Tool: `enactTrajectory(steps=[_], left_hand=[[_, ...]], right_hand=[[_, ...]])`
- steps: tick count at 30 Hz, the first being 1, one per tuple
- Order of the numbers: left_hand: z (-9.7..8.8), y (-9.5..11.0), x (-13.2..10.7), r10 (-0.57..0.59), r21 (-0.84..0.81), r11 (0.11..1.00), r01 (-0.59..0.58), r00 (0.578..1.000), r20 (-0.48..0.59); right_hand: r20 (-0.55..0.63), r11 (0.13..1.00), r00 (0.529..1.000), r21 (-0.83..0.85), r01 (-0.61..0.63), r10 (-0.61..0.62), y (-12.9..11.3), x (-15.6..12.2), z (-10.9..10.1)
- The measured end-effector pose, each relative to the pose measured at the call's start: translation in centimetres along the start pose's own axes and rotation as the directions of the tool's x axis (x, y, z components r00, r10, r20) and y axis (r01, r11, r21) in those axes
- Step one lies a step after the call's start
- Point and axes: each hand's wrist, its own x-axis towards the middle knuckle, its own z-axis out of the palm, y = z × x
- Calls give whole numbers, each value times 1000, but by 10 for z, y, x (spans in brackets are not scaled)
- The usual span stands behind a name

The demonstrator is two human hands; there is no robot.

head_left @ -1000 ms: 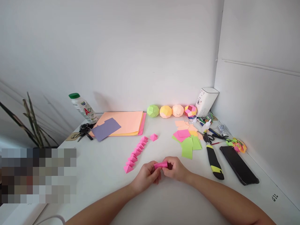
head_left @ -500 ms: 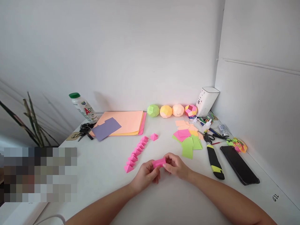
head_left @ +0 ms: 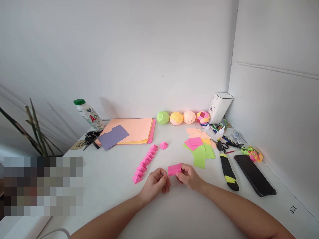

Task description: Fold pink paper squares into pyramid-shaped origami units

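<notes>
My right hand (head_left: 191, 176) pinches a folded piece of pink paper (head_left: 174, 169) between thumb and fingers, and a crease runs along it. Just left of the paper, my left hand (head_left: 156, 184) has its fingers curled in with the thumb against them; it holds nothing that I can see. Beyond my left hand, several folded pink paper pieces (head_left: 146, 161) stand in a slanting row. A single pink folded piece (head_left: 163, 145) sits apart from that row, to its right.
Loose green sheets (head_left: 199, 156) and pink sheets (head_left: 195, 141) lie to the right. Scissors (head_left: 223, 146), a utility knife (head_left: 228, 171) and a phone (head_left: 254, 175) are farther right. Several paper balls (head_left: 176, 118) line the wall. Left are large paper sheets (head_left: 132, 127) and a bottle (head_left: 89, 114).
My left hand has let go of the pink paper and drawn slightly away. My right hand has moved a little right with the paper, which now shows more of its face.
</notes>
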Motion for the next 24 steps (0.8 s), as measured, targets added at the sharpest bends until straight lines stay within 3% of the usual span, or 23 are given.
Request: enactTrajectory(steps=[7,12,15,24], left_hand=[[0,0,5,31,-127,991,-33,999,-21],[0,-3,8,42,-147,988,-49,998,-54],[0,-4,8,52,-125,991,-56,998,-34],[-3,-2,5,4,18,1000,-4,1000,3]], right_hand=[[54,994,998,-99,49,-43,-2,-1,3],[-49,954,963,-156,256,-267,0,-6,6],[-22,910,930,-217,354,-367,2,-7,5],[49,825,886,-343,448,-461,1,-1,2]])
